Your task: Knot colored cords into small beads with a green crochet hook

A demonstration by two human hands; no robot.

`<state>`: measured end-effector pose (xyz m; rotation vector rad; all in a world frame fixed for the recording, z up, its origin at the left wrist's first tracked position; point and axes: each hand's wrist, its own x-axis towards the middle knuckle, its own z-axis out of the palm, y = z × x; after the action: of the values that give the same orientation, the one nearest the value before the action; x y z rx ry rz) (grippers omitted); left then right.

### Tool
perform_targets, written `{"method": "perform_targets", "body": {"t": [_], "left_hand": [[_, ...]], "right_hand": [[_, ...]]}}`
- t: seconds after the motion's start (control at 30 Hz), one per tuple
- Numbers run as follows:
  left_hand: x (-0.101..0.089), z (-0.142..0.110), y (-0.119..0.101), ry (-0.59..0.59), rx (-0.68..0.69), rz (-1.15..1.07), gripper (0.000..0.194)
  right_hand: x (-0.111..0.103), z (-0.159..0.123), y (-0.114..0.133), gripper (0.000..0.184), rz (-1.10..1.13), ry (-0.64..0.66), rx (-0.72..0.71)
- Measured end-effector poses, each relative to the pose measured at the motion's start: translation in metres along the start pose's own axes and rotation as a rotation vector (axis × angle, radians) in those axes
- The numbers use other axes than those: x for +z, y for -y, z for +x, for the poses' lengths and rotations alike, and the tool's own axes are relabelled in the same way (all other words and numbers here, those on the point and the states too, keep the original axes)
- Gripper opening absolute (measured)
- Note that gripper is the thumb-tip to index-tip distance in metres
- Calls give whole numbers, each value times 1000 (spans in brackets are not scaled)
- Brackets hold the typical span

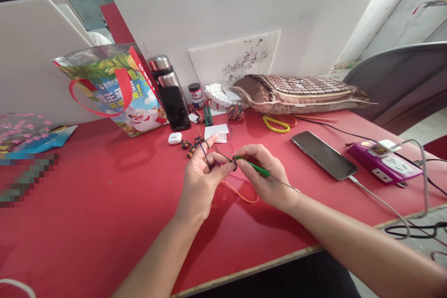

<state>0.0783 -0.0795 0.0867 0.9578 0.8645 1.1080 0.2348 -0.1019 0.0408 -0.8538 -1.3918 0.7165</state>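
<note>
Between thumb and fingers, my left hand [202, 174] pinches a small dark piece of crochet work [233, 164], with dark blue yarn looped round its raised index finger. A green-handled crochet hook [256, 168] is gripped in my right hand [265, 172], its tip at the crochet piece and its thin metal end pointing back over the wrist. An orange strand of yarn [244, 199] curves on the table below the hands. Just beyond my left hand lies a multicoloured crocheted strip [192, 148]. The finer stitches are too small to make out.
A folded white card [217, 132], a yarn ball [235, 112] and an earphone case [175, 138] lie behind the hands. To the left stand a shopping bag [139, 118], a steel flask [163, 67] and an upright phone [175, 108]. A charging phone [323, 154] and purple power strip [380, 165] sit right.
</note>
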Motion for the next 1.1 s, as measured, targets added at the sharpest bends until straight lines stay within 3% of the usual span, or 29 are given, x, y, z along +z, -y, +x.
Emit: {"method": "perform_targets", "body": {"t": [0.2, 0.47, 0.73, 0.97, 1.1], "left_hand": [[-2, 0, -1, -7, 38, 20, 95], [-5, 1, 1, -35, 82, 26, 85], [-6, -1, -2, -16, 107, 32, 78], [-5, -3, -2, 36, 174, 41, 71], [-6, -3, -3, 31, 187, 48, 68]], "right_hand": [[-1, -2, -1, 16, -31, 16, -86], [-2, -1, 6, 31, 217, 26, 160], [-11, 12, 6, 35, 667, 228, 474], [-16, 11, 6, 31, 727, 270, 492], [-11, 12, 8, 25, 790, 180, 472]]}}
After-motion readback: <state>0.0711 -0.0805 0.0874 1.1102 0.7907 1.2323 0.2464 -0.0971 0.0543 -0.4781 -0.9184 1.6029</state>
